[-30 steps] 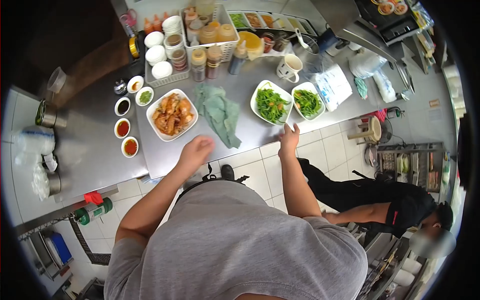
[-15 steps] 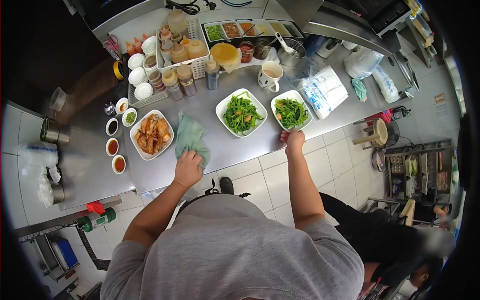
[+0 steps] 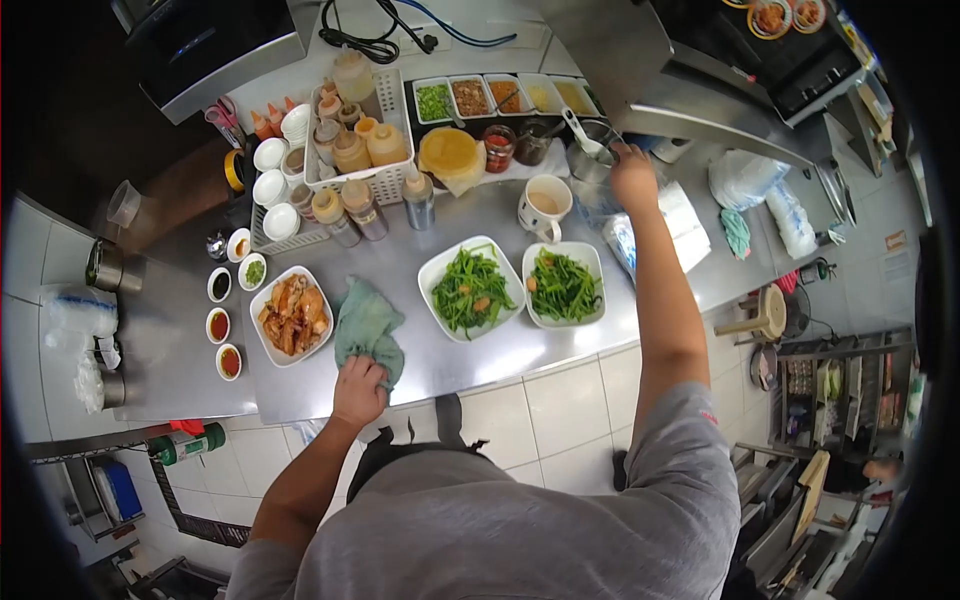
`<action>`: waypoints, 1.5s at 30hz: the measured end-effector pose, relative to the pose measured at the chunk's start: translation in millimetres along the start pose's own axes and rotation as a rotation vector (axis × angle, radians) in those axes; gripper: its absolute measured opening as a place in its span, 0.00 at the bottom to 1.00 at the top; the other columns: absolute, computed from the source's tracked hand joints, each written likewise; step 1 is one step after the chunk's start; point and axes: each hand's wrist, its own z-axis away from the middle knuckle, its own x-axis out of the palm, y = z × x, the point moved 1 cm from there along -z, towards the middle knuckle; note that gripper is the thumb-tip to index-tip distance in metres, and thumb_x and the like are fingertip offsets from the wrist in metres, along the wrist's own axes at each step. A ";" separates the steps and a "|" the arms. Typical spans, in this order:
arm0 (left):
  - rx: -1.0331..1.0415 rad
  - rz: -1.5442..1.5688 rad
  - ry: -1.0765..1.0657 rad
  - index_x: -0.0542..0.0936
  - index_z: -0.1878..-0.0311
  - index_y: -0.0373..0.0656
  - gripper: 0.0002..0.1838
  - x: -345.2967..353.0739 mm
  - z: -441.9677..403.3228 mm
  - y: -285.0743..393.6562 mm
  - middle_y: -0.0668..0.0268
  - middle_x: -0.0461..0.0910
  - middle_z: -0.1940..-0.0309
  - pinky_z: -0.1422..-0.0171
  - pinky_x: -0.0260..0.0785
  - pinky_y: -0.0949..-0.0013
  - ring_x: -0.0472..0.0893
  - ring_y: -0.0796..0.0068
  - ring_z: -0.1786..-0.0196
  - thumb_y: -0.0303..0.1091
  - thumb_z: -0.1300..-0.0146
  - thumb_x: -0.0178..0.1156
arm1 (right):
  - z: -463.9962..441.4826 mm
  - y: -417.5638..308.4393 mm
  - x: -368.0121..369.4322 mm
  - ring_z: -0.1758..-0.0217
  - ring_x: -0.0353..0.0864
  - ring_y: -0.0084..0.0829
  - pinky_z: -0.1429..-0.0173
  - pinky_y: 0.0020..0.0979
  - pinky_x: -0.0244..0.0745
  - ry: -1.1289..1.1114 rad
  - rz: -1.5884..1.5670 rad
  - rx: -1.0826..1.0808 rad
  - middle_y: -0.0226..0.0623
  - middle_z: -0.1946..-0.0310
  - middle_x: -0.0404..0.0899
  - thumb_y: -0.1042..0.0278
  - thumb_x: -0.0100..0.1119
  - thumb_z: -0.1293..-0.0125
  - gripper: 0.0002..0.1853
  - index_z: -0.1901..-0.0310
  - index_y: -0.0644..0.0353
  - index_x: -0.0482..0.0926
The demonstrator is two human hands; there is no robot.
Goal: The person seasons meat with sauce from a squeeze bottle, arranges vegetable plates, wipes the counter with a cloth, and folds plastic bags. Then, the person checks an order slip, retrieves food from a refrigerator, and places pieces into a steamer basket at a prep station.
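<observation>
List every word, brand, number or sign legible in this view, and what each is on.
None can be read.
Too small or blurred:
blue print on the plastic packet
dark marks on the mug
red mark on the grey sleeve
blue lettering on the black appliance
the wall papers

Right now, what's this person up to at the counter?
The left hand rests on a crumpled green cloth near the counter's front edge. The right hand reaches to the back, by a metal pot; whether it grips anything is unclear. Between cloth and mug side, two white bowls of leafy greens sit side by side. Left of the cloth are a white dish of browned meat and small sauce cups.
</observation>
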 end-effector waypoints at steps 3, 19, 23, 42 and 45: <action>0.016 -0.001 -0.021 0.75 0.70 0.45 0.08 0.8 -1.3 -2.3 0.60 0.70 0.66 0.53 0.66 0.58 0.71 0.55 0.58 0.25 0.59 0.56 | -45.6 14.8 49.5 0.47 0.75 0.49 0.44 0.45 0.70 -0.167 0.170 -0.145 0.47 0.52 0.79 0.72 0.47 0.39 0.17 0.50 0.53 0.79; -0.027 -0.013 -0.031 0.75 0.68 0.45 0.10 0.7 -0.3 -4.5 0.59 0.71 0.64 0.51 0.66 0.58 0.71 0.55 0.58 0.26 0.58 0.57 | -46.4 16.1 -23.9 0.55 0.79 0.58 0.50 0.49 0.74 -0.337 0.367 -0.029 0.58 0.57 0.79 0.67 0.47 0.37 0.15 0.53 0.63 0.77; -0.021 0.009 -0.006 0.75 0.68 0.46 0.10 1.0 1.0 -5.5 0.59 0.70 0.64 0.51 0.66 0.59 0.71 0.56 0.57 0.27 0.57 0.57 | 21.8 -14.0 -104.7 0.62 0.82 0.50 0.57 0.44 0.75 -0.228 0.078 0.025 0.52 0.68 0.82 0.66 0.58 0.42 0.16 0.53 0.64 0.77; 0.005 -0.004 0.046 0.74 0.67 0.44 0.11 2.2 11.0 -3.7 0.60 0.70 0.62 0.49 0.66 0.59 0.70 0.56 0.55 0.24 0.59 0.56 | 138.1 -195.0 -64.9 0.65 0.81 0.49 0.60 0.46 0.74 -0.526 -0.114 -0.017 0.46 0.72 0.81 0.55 0.58 0.38 0.15 0.69 0.60 0.82; 0.004 -0.007 0.049 0.74 0.67 0.44 0.11 2.3 10.8 -3.4 0.60 0.69 0.63 0.49 0.66 0.59 0.70 0.56 0.55 0.24 0.58 0.56 | 138.8 -200.3 -44.6 0.64 0.81 0.49 0.58 0.46 0.75 -0.525 -0.143 -0.056 0.48 0.72 0.81 0.53 0.58 0.39 0.17 0.68 0.60 0.82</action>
